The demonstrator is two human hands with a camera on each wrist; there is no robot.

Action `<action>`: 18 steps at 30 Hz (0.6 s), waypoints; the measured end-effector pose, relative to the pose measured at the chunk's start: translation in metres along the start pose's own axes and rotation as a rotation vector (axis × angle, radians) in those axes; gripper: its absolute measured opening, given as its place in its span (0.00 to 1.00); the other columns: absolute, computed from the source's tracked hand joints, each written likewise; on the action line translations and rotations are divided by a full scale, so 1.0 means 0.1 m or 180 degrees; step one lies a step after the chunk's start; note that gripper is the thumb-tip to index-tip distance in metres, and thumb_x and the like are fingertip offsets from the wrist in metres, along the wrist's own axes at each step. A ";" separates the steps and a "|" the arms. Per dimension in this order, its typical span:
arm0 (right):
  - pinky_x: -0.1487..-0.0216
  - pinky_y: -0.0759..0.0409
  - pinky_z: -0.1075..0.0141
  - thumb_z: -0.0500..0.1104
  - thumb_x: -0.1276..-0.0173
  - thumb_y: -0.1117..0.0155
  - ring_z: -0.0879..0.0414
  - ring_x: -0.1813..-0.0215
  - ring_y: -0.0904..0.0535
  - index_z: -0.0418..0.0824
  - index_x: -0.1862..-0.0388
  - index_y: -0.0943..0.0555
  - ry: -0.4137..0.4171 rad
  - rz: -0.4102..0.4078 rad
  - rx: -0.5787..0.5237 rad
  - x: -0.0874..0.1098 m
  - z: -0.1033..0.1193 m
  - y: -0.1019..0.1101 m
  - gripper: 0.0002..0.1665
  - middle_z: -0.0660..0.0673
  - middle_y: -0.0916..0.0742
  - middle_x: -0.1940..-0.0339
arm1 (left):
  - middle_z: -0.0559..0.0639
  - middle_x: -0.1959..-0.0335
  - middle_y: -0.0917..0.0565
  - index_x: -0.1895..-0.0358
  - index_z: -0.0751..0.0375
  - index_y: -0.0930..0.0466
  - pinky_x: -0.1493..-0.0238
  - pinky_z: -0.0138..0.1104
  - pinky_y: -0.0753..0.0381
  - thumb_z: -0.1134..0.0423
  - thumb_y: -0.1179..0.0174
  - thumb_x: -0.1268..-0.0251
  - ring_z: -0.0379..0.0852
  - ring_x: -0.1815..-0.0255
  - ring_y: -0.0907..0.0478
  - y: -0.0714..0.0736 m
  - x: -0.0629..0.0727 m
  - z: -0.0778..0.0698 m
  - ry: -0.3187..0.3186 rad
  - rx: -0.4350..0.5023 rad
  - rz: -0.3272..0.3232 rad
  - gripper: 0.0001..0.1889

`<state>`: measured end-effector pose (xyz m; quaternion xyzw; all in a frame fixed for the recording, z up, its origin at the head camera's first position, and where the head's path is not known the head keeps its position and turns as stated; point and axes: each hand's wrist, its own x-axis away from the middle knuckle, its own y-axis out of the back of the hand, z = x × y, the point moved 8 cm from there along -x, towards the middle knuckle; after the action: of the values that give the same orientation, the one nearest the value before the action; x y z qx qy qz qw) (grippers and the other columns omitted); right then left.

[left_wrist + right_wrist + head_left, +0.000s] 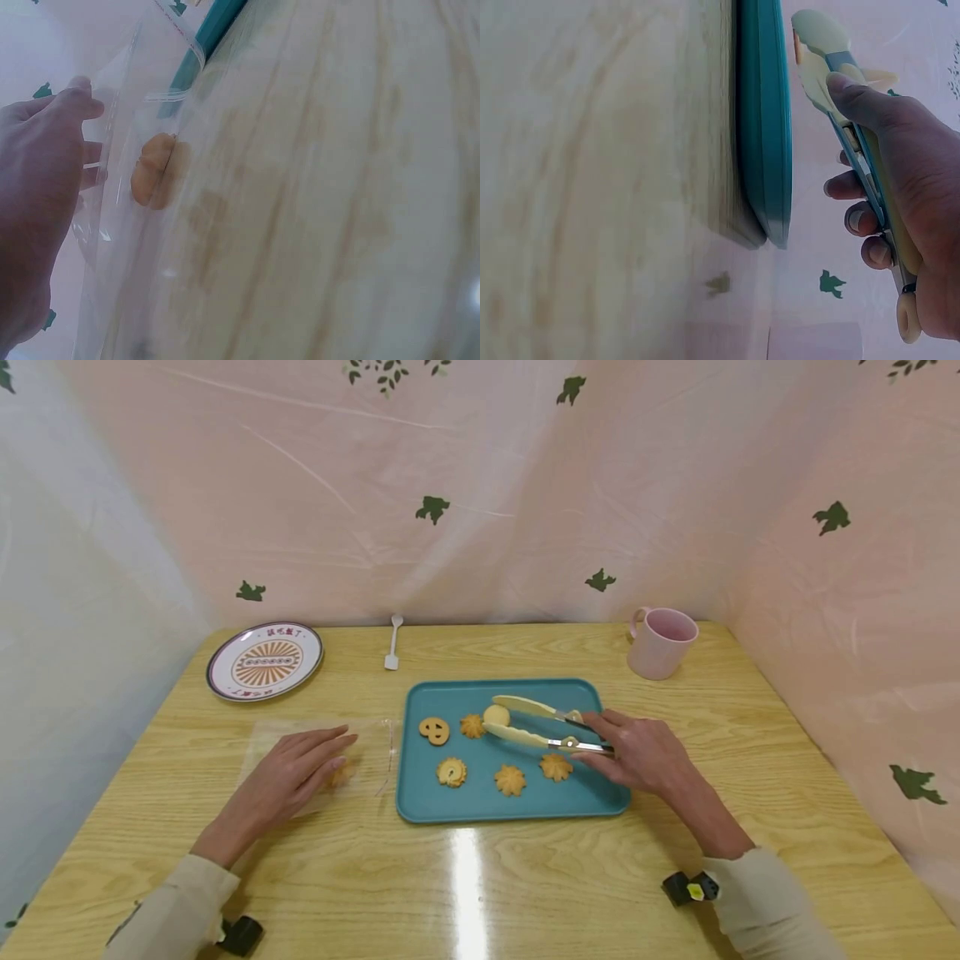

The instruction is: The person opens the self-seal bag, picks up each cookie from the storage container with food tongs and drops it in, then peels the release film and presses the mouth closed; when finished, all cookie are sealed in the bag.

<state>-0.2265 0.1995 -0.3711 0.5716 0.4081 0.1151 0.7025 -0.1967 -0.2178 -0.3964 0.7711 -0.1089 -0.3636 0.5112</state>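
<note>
Round cookie (pixel 496 717): between the tongs' tips, midway between the side edges of the tray (pixel 487 806) and nearer its far edge; whether it is lifted I cannot tell.
Tongs (pixel 517 736): tips on either side of the round cookie; how firmly they press is unclear.
Right hand (pixel 637 752): wrapped round the tongs, over the tray's right edge.
Left hand (pixel 292 772): holding nothing, fingers fairly straight above the bag (pixel 373 745).
Bag: on the worktop (pixel 375 885), zip end toward the tray's left edge; a lone cookie (pixel 342 772) shows through it.
Tongs' step: seemingly, gripping the round cookie.
Tongs' next move: probably calls for a gentle, even squeeze, keeping clear of the flower cookie (pixel 472 726) at the left.
</note>
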 end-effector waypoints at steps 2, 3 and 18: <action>0.85 0.30 0.67 0.68 0.27 0.38 0.59 0.82 0.28 0.37 0.46 0.16 0.0033 -0.0010 -0.0007 -0.01 0.02 0.00 0.36 0.41 0.13 0.67 | 0.59 0.35 0.19 0.33 0.61 0.20 0.37 0.57 0.27 0.68 0.34 0.30 0.59 0.37 0.22 0.00 0.00 0.00 -0.0003 0.0003 0.0000 0.23; 0.85 0.29 0.67 0.69 0.27 0.38 0.59 0.82 0.27 0.36 0.46 0.16 0.0050 -0.0023 -0.0013 -0.02 0.04 0.00 0.36 0.41 0.13 0.66 | 0.59 0.35 0.19 0.33 0.61 0.20 0.37 0.57 0.27 0.68 0.34 0.30 0.59 0.37 0.22 0.00 0.00 0.00 -0.0004 0.0006 0.0002 0.23; 0.86 0.26 0.62 0.72 0.21 0.54 0.55 0.82 0.22 0.35 0.45 0.15 0.0410 -0.0194 -0.0030 -0.19 0.28 -0.06 0.43 0.42 0.12 0.63 | 0.59 0.34 0.20 0.32 0.61 0.21 0.37 0.58 0.28 0.67 0.36 0.27 0.60 0.37 0.23 -0.01 0.00 0.00 0.0033 0.0007 0.0042 0.22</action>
<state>-0.2205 0.1660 -0.3679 0.5470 0.4692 0.1321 0.6806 -0.1971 -0.2174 -0.3969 0.7728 -0.1117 -0.3561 0.5132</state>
